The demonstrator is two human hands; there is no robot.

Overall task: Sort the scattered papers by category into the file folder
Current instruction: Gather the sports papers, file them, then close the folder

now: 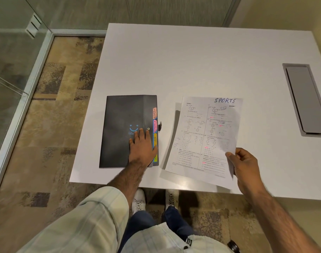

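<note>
holding sports sheet (204, 137) by lower right edge, right hand (244, 165) grip pinched on it, just above worktop (192, 61). left hand (141, 147) flat, grip open, on closed folder (123, 130) by tabs (154, 132). no other loose papers visible; judged near end, sheet unfiled.

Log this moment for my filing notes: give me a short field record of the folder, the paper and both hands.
folder: black file folder, closed, flat on the white table
tabs: coloured tabs on its right edge; ADMIN, FINANCE, HR readable, lowest one partly hidden
paper: printed sheet headed SPORTS, right of the folder
left hand: left hand resting palm-down on the folder cover
right hand: right hand pinching the sheet's lower right edge
</note>
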